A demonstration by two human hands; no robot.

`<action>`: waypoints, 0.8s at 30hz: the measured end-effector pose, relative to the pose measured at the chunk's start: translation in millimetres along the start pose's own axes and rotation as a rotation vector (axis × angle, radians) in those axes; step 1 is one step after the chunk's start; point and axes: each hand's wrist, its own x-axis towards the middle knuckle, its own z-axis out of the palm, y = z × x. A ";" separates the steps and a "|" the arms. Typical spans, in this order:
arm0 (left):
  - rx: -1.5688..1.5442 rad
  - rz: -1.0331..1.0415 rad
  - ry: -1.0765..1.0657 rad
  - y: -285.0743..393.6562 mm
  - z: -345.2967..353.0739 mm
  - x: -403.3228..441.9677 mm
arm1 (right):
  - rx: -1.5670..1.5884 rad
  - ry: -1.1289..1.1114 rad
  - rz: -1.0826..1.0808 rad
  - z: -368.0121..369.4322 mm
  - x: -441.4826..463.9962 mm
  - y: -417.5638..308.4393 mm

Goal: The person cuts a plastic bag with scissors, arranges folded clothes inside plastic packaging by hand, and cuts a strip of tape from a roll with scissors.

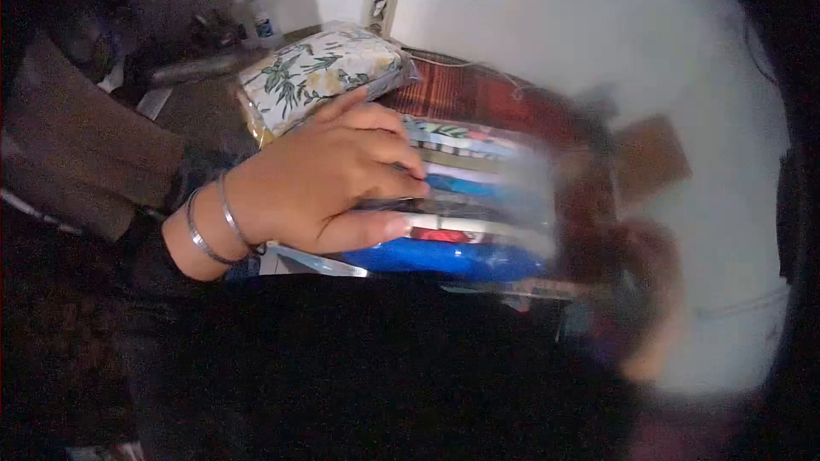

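My left hand (320, 175), with bands at the wrist, reaches over a row of folded cloths (478, 183) in a clear plastic case. Its thumb and curled fingers grip the near left end of the row, around a dark strip between them. The cloths show green, white, light blue, grey, red and, nearest me, bright blue (453, 258). At the right end of the case, my right hand (656, 307) is smeared by motion. Its fingers do not show clearly, nor does anything they may hold.
Behind my left hand lies a plastic-wrapped, floral-patterned package (320, 72). A reddish-brown patterned surface (478, 94) extends behind the case. On the wall is a socket (378, 10) with a cable. A clear bottle (259, 17) stands at the back left. A brown square (653, 158) appears at right.
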 end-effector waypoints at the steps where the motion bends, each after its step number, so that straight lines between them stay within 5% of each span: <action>1: -0.014 0.033 0.008 -10.5 0.5 -0.5 | 0.050 -0.058 -0.040 19.7 -1.6 -22.4; 4: -0.133 0.168 -0.045 -33.9 -1.5 6.3 | 0.121 -0.358 0.272 57.4 4.3 -84.1; 9: -0.224 0.403 0.117 -66.0 15.6 12.9 | 0.450 -0.710 0.483 121.7 14.4 -134.9; 15: -0.326 0.500 0.074 -76.6 22.6 17.8 | 0.555 -0.559 0.707 159.8 30.8 -126.2; 24: -0.313 0.452 0.095 -75.2 29.8 14.5 | 0.389 -0.531 0.658 155.5 27.8 -122.3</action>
